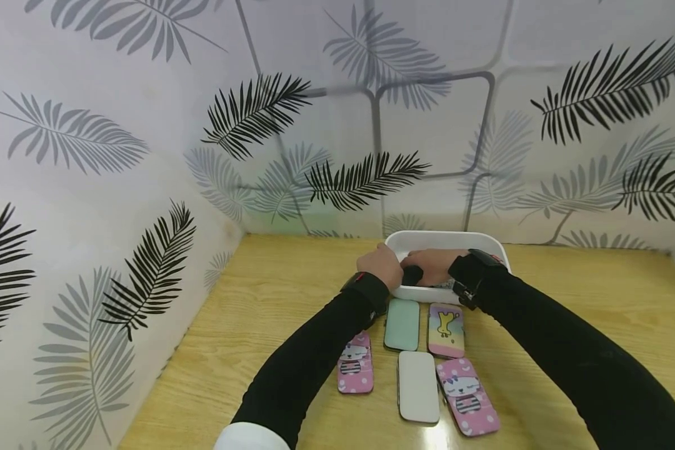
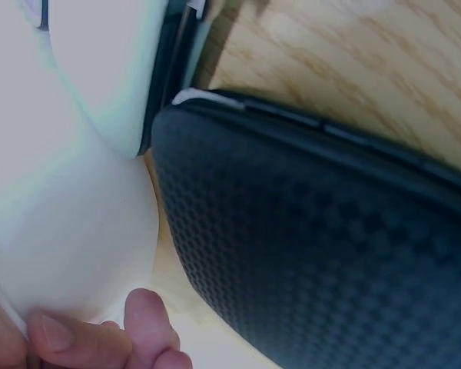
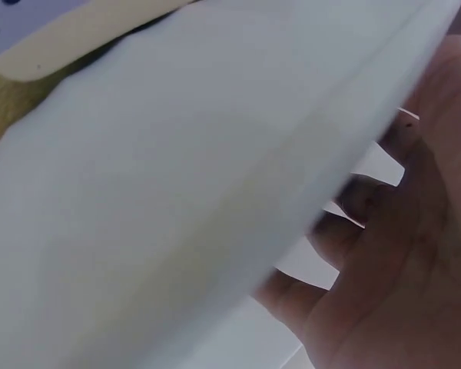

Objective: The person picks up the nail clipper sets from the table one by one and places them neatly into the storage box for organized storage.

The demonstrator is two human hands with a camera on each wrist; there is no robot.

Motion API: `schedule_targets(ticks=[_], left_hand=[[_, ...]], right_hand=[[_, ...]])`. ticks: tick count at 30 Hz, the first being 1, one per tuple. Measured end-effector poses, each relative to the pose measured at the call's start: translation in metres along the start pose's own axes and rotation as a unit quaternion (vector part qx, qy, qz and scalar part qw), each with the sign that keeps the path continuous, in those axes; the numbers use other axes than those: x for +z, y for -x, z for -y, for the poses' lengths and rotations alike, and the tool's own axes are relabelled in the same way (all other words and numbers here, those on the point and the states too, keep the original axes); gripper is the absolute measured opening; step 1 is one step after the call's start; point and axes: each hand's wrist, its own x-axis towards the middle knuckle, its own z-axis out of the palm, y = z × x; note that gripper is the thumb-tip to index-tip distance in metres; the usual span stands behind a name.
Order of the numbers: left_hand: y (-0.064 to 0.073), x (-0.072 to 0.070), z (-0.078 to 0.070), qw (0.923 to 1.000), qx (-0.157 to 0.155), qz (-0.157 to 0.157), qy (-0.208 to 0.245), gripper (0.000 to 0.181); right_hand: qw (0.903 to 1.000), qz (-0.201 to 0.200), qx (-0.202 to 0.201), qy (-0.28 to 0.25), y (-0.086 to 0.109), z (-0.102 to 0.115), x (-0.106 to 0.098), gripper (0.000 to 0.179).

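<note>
My left hand (image 1: 379, 265) is curled over the left end of a white plastic basin (image 1: 447, 237); in the left wrist view its fingertips (image 2: 146, 311) sit at the basin's edge. My right hand (image 1: 432, 265) reaches inside the basin, fingers bent around a black object (image 1: 412, 275) whose kind does not show. From the right wrist, the basin wall (image 3: 161, 177) hides those fingertips. Directly in front of the basin lie a mint case (image 1: 402, 325) and a pastel case with a yellow giraffe (image 1: 446, 328). A black textured case (image 2: 315, 223) lies close under my left wrist.
Nearer to me on the wooden table (image 1: 281, 281) are a white case (image 1: 419, 386), a pink cartoon case (image 1: 469, 397) and a similar pink case (image 1: 355, 362) beside my left sleeve. A leaf-patterned wall covering (image 1: 337, 125) rises behind the basin and along the left.
</note>
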Motion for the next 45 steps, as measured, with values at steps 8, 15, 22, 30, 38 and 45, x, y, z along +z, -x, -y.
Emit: schedule_targets(ticks=[8,15,22,30,38,45], left_hand=[[0.000,-0.001,0.001,0.9999,0.001,0.006,0.009,0.049],[-0.002,0.001,0.001,1.0000,0.001,-0.001,0.003,0.049],[-0.006,0.003,0.001,1.0000,0.003,0.002,-0.004,0.053],[-0.007,0.005,0.000,1.0000,0.005,0.003,-0.006,0.056],[-0.002,-0.002,0.001,0.9996,0.020,0.020,-0.004,0.060],[0.002,-0.004,0.000,0.9995,0.019,0.022,-0.011,0.063]], right_hand=[[0.9999,0.004,-0.002,-0.009,0.006,0.009,-0.002,0.040],[0.9999,-0.009,0.005,-0.010,0.010,0.010,-0.001,0.054],[0.9954,-0.095,0.004,-0.012,0.029,0.007,0.000,0.054],[0.9863,-0.164,0.010,0.015,0.082,0.030,-0.011,0.040],[0.9580,-0.238,0.158,0.018,0.138,-0.004,0.002,0.038],[0.9254,-0.225,0.300,-0.056,0.159,-0.040,0.015,0.057]])
